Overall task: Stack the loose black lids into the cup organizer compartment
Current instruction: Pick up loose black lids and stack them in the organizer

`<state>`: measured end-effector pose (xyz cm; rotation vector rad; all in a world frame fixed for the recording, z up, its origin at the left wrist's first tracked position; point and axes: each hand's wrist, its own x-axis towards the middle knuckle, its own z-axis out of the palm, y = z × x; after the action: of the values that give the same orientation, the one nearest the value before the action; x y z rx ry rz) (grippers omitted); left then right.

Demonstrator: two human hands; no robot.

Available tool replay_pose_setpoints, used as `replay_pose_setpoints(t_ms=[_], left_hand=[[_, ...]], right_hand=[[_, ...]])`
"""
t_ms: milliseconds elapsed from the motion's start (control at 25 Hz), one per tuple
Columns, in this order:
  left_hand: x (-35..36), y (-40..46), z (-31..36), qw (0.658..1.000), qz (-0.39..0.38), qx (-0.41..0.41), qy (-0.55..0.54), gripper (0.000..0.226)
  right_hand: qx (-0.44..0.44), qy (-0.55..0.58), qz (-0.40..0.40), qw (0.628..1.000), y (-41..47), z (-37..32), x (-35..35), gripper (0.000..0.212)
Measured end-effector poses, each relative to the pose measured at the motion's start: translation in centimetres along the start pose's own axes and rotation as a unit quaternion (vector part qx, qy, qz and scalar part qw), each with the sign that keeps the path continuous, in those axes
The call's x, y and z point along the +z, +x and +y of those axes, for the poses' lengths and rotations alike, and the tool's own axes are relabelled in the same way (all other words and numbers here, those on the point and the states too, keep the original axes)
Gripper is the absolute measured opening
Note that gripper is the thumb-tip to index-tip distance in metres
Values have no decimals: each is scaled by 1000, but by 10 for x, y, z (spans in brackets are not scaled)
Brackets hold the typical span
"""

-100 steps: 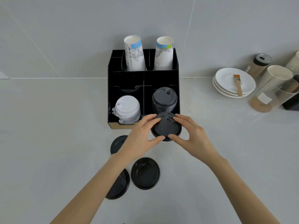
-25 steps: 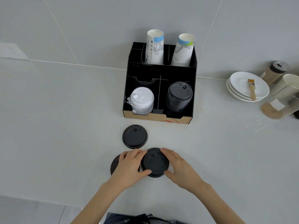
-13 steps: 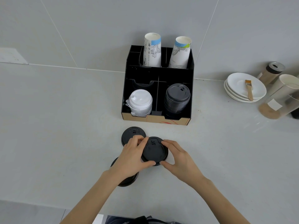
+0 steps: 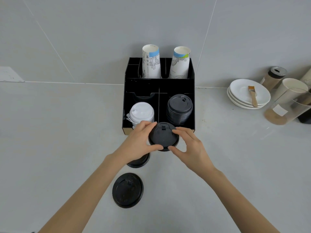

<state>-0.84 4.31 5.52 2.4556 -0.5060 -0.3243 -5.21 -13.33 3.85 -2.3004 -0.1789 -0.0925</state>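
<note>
Just near the organizer (image 4: 159, 91), both hands, left (image 4: 140, 142) and right (image 4: 190, 147), pinch one round black lid (image 4: 163, 136) by its rim (sip tab far side). Two more lids (image 4: 127, 190) lie nearer. Black stack (image 4: 179, 109) fills the right compartment, white lids (image 4: 142, 112) the left, two cups (image 4: 151, 63) behind.
</note>
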Motion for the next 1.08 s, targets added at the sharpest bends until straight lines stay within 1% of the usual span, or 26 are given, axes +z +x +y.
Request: replay_pose_setpoints(t_ms=[120, 320, 440, 720, 840, 1080], left_hand=[[-11, 19, 4, 1000, -4, 1, 6, 77], [-24, 46, 5, 1000, -1, -2, 1, 68], [-29, 62, 7, 1000, 5, 24, -7, 60], [-36, 99, 14, 997, -11, 71, 38, 51], [-34, 113, 14, 996, -21, 78, 42, 50], [-30, 136, 11, 992, -68, 86, 55, 50]], right_hand=[[7, -1, 29, 1000, 13, -2, -8, 41], [25, -16, 52, 998, 33, -1, -17, 37], [40, -11, 63, 997, 41, 1, -20, 37], [79, 23, 90, 993, 59, 3, -25, 39], [103, 26, 90, 990, 65, 5, -28, 41], [134, 29, 79, 987, 74, 14, -29, 42]])
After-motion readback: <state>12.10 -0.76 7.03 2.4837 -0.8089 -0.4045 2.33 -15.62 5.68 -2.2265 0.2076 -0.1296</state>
